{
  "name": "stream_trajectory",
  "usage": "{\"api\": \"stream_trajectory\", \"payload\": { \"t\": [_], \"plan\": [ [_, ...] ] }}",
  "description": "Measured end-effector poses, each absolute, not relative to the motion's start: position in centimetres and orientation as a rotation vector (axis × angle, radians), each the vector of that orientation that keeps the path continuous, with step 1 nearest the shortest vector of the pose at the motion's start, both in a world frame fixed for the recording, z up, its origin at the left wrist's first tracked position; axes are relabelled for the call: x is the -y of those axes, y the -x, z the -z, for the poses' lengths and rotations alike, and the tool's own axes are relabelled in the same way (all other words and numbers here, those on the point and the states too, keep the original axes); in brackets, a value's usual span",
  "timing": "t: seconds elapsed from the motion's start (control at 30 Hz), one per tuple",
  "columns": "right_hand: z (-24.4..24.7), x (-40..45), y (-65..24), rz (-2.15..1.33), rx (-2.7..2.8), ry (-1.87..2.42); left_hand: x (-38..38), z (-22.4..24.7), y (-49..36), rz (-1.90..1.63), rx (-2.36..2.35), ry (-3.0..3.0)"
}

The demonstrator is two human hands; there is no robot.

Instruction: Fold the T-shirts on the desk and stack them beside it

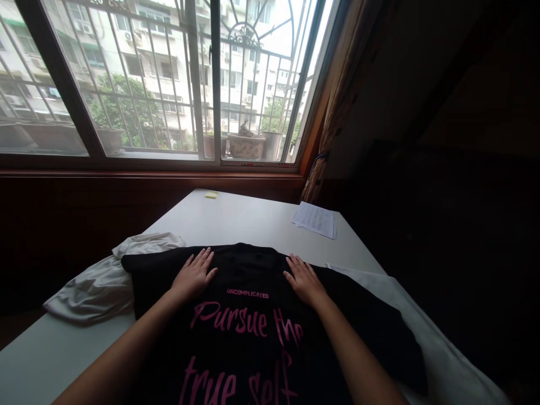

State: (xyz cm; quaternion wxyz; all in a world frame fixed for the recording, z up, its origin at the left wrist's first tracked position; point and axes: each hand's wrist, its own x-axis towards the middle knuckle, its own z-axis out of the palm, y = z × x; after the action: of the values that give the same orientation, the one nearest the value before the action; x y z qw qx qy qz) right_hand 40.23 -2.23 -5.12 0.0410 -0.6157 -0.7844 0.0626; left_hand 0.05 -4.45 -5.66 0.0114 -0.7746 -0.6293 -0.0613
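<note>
A black T-shirt (248, 275) with pink lettering lies spread on the white table (248, 216), its neckline toward the window. My left hand (194, 274) rests flat on the shirt near the left shoulder, fingers apart. On the other side of the collar, my right hand (304, 279) lies flat near the right shoulder, its fingers also spread. Neither hand grips the cloth. The shirt's lower part runs out of view at the bottom edge.
A crumpled pale cloth (95, 284) hangs partly past the table's left edge. More light fabric (439, 337) lies beside the right sleeve. Printed papers (315, 219) and a yellow sticky note (211, 195) sit farther back, below a barred window and curtain (323, 163).
</note>
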Motion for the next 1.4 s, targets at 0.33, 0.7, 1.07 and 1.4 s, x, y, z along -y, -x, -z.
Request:
{"api": "stream_trajectory", "payload": {
  "t": [0.33, 0.7, 1.07, 1.4],
  "plan": [
    [4.7, 2.2, -39.8, -0.176, 2.412, 1.938, 4.4, 4.5, -2.0, 0.166, 1.963, 2.443],
    [4.9, 3.1, -32.8, -0.238, 2.249, 2.006, 2.7, 5.8, -8.5, 0.315, 1.946, 2.468],
    [4.2, 2.4, -35.7, -0.455, 2.301, 1.826, 1.1, 6.4, -7.1, 0.32, 1.933, 2.477],
    [-0.5, 7.9, -56.2, 0.069, 1.611, 2.106, 1.3, 6.1, -7.3, 0.257, 1.927, 2.466]
  ]
}}
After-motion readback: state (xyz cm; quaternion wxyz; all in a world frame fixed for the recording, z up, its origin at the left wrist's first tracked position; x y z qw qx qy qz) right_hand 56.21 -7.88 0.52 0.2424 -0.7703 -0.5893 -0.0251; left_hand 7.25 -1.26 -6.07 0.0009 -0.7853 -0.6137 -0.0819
